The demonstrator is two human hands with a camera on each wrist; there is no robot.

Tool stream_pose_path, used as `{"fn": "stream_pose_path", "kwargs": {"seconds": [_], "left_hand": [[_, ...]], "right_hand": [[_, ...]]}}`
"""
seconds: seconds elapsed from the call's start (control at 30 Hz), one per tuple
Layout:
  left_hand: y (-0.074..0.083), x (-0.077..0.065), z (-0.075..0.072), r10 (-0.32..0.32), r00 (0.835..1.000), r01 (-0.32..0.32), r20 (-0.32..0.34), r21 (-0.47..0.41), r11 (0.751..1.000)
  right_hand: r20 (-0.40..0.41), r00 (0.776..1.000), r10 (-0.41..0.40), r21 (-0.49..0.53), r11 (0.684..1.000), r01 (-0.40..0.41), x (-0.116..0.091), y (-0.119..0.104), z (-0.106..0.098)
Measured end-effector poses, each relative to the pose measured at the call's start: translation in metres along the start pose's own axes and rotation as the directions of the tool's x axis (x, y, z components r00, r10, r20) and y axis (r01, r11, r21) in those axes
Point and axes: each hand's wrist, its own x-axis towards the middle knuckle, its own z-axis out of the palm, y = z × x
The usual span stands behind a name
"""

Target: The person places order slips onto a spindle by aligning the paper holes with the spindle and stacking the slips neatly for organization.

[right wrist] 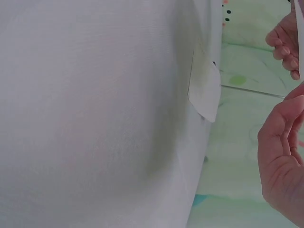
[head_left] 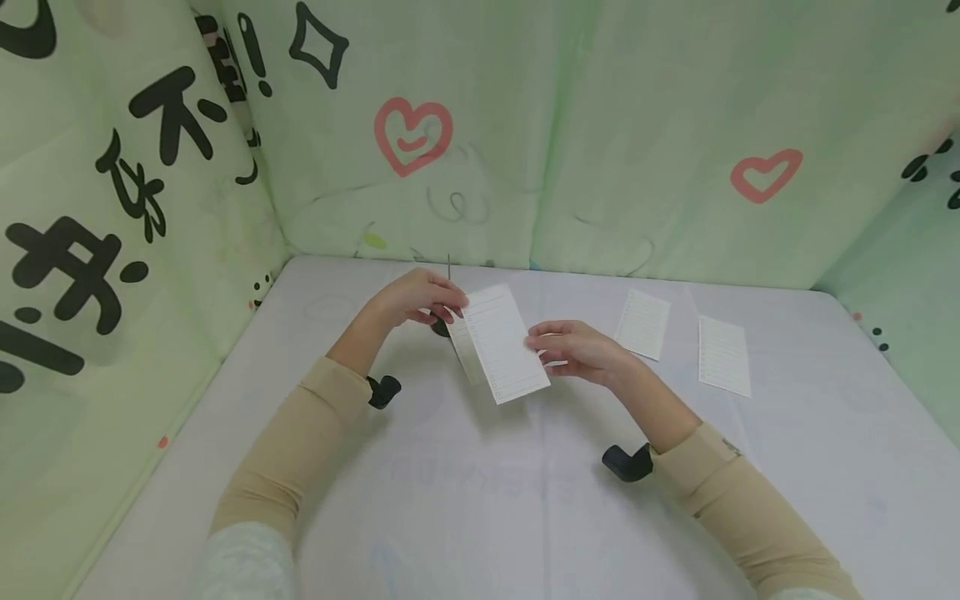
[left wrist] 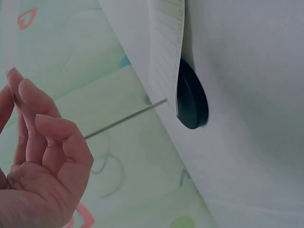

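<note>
A white lined sheet of paper [head_left: 506, 346] is held up in the air between both hands. My left hand [head_left: 420, 298] pinches its upper left corner, while the fingers and thumb of my right hand [head_left: 573, 350] pinch its right edge. Below and behind it stands a paper spike, its thin metal rod [left wrist: 126, 118] rising from a round black base [left wrist: 194, 97]. Another sheet, with small holes along its edge [left wrist: 166, 52], lies over that base with the rod coming out through it. In the head view the held sheet partly covers this lower sheet [head_left: 467, 354].
Two more lined sheets lie on the white tabletop [head_left: 480, 517] at the right: one sheet [head_left: 645, 325] close behind the right hand, another sheet [head_left: 723, 354] further right. A green printed curtain [head_left: 600, 167] hangs along the table's back edge and sides. Black wrist cameras [head_left: 628, 463] jut from both sleeves.
</note>
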Motion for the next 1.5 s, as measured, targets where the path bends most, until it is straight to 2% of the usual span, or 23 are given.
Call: {"fn": "stream_pose_path", "kwargs": {"seconds": [0.17, 0.4, 0.63, 0.83, 1.17, 1.5], "left_hand": [[0.008, 0.002, -0.014, -0.010, 0.998, 0.008, -0.064, -0.029, 1.000], [0.014, 0.006, -0.023, -0.006, 0.992, -0.003, -0.129, -0.070, 0.998], [0.021, 0.012, -0.028, -0.007, 0.978, -0.003, -0.208, -0.049, 0.999], [0.021, 0.021, -0.034, -0.026, 0.962, 0.001, -0.272, -0.090, 0.996], [0.017, 0.031, -0.039, -0.069, 0.956, 0.038, -0.285, -0.114, 0.993], [0.014, 0.036, -0.036, -0.070, 0.954, 0.030, -0.291, -0.142, 0.989]], "right_hand": [[0.002, 1.000, 0.001, 0.015, 1.000, -0.001, -0.001, -0.001, -0.002], [0.024, 1.000, -0.013, 0.021, 1.000, 0.012, 0.001, -0.003, -0.001], [-0.022, 1.000, -0.016, 0.000, 1.000, 0.016, 0.009, -0.011, 0.003], [-0.059, 0.998, -0.002, 0.007, 1.000, 0.002, 0.023, -0.021, 0.006], [-0.061, 0.998, 0.029, 0.037, 0.999, -0.027, 0.038, -0.024, 0.007], [-0.069, 0.996, 0.059, 0.060, 0.997, -0.055, 0.042, -0.020, 0.007]]}}
